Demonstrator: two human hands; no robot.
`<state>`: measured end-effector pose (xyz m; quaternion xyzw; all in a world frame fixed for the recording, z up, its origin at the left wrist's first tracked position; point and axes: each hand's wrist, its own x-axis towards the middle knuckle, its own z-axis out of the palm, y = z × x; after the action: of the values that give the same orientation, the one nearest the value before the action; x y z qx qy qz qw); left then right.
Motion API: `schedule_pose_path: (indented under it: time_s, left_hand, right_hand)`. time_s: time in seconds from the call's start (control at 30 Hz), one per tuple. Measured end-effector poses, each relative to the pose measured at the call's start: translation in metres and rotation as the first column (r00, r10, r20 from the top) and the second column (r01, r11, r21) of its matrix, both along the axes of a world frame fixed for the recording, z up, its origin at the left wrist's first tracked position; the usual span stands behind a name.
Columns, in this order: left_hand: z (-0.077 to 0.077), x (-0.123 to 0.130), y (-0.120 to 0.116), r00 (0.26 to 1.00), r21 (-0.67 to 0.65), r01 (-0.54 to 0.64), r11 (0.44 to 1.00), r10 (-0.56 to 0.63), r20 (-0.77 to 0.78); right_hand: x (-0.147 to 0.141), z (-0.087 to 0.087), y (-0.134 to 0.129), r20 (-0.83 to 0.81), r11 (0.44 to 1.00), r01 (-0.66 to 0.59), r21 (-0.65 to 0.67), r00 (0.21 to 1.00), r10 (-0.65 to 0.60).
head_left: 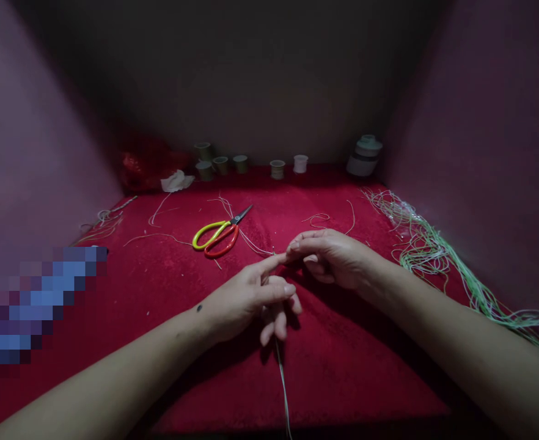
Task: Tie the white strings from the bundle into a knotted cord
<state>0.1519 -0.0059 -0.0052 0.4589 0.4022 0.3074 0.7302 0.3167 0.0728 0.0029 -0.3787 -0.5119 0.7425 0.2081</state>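
My left hand (255,299) is over the middle of the red cloth, palm side down. Its index finger points forward, the thumb is apart from it, and the other fingers bend loosely. My right hand (338,260) meets that index fingertip with its thumb and fingertips pressed together; whatever they pinch is too small to make out. A thin pale cord (282,373) comes out below my left hand and runs to the near edge. Beyond the hands, thin cord strands (253,244) lead toward scissors (221,235) with one yellow and one red handle.
Cord spools (241,164) and a lidded jar (365,156) stand along the back. Red plastic (145,162) and a crumpled white scrap (176,181) lie back left. A green and white cord bundle (453,263) stretches along the right wall. A blurred blue patch (54,290) covers the left side.
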Motion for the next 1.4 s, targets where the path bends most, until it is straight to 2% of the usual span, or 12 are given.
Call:
schedule_pose_path:
  time_s: [0.1, 0.23, 0.33, 0.43, 0.53, 0.63, 0.73, 0.9, 1.07, 1.23, 1.33, 1.4]
  left_hand:
    - [-0.009, 0.007, 0.006, 0.956, -0.074, 0.046, 0.996, -0.022, 0.291]
    - [-0.012, 0.009, 0.007, 0.926, -0.138, 0.114, 0.984, -0.054, 0.375]
    - [0.006, -0.004, 0.0, 0.969, -0.155, 0.214, 0.964, -0.189, 0.16]
    - [0.04, -0.033, -0.008, 0.916, 0.001, 0.286, 0.958, -0.273, -0.294]
    - [0.072, -0.064, -0.01, 0.824, 0.274, 0.139, 0.952, 0.042, -0.565]
    - [0.083, -0.083, -0.004, 0.735, 0.529, -0.032, 0.848, 0.378, -0.562]
    - [0.073, -0.086, 0.006, 0.684, 0.594, 0.001, 0.804, 0.433, -0.587]
    - [0.034, -0.066, 0.018, 0.584, 0.342, 0.169, 0.924, 0.186, -0.791]
    - [0.005, -0.047, 0.024, 0.511, 0.397, 0.264, 0.879, 0.221, -0.831]
    - [0.019, -0.049, 0.018, 0.633, 0.391, 0.188, 0.901, 0.193, -0.749]
    - [0.037, -0.054, 0.014, 0.723, 0.274, 0.198, 0.941, 0.049, -0.689]
    - [0.041, -0.056, 0.013, 0.699, 0.243, 0.259, 0.935, -0.008, -0.716]
  right_hand:
    - [-0.002, -0.002, 0.0, -0.059, 0.997, -0.007, -0.072, 0.998, 0.003]
    - [-0.002, -0.004, 0.002, -0.064, 0.993, -0.034, -0.113, 0.998, 0.027]
    - [0.002, -0.003, 0.007, -0.033, 0.989, -0.06, -0.136, 0.998, 0.056]
    - [0.006, -0.002, 0.013, 0.002, 0.993, -0.049, -0.112, 0.999, 0.049]
    - [0.007, -0.005, 0.017, 0.054, 0.998, -0.014, -0.056, 0.998, 0.017]
    - [0.006, -0.009, 0.017, 0.069, 1.0, -0.003, 0.012, 0.998, 0.002]
    - [0.003, -0.01, 0.014, 0.085, 0.996, -0.009, 0.086, 0.996, 0.002]
    - [0.001, -0.012, 0.012, 0.089, 0.99, 0.006, 0.144, 0.996, -0.019]
    - [-0.001, -0.008, 0.009, 0.034, 0.972, 0.074, 0.221, 0.996, -0.084]
    - [-0.001, -0.006, 0.007, 0.227, 0.896, -0.145, 0.419, 0.973, 0.051]
    - [-0.002, -0.009, 0.008, 0.357, 0.758, -0.235, 0.608, 0.934, 0.003]
    - [-0.003, -0.011, 0.008, 0.427, 0.649, -0.295, 0.702, 0.903, -0.051]
